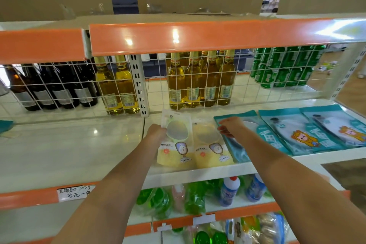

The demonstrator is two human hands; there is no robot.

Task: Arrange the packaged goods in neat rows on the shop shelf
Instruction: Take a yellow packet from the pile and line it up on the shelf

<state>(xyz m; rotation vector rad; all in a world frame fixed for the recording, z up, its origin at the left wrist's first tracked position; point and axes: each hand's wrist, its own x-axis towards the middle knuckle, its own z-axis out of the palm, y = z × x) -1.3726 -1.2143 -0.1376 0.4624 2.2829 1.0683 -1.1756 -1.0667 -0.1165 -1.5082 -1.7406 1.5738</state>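
Left hand (156, 131) grips yellow packet (175, 144) edge, bare shelf (69, 148) leftward

**Where things lie on the shelf**

Your left hand (157, 132) is at the left edge of the leftmost pouch (175, 140); a second pouch (211, 144) lies just right of it. Your right hand (230, 126) rests on the next packet (237, 144), with two more packets (297, 130) further right. Behind them, past the wire grid (198, 81), stand bottles (190, 81); cans (285, 67) stand to their right.
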